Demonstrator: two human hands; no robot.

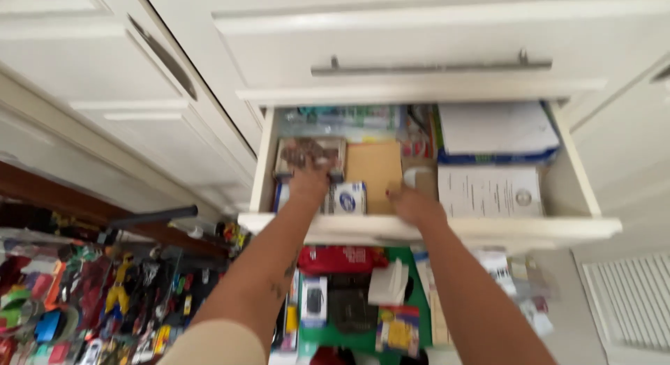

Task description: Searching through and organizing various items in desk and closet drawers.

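Just right of your fingers [399, 195], a printed white sheet [488, 192] lies before a white paper ream [495, 128]. Above them runs a closed drawer's metal handle [430, 67]. Below and left, bright toys [105, 302] crowd the floor near a green mat [419, 302].

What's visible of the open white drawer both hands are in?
The open white drawer, wood-like and painted, is pulled out from a white cabinet below a closed drawer with a metal bar handle. It is packed: white paper stacks at right, a tan card sheet mid, a small blue-white box. The left hand grips a flat framed item; the right hand rests inside near the front edge.
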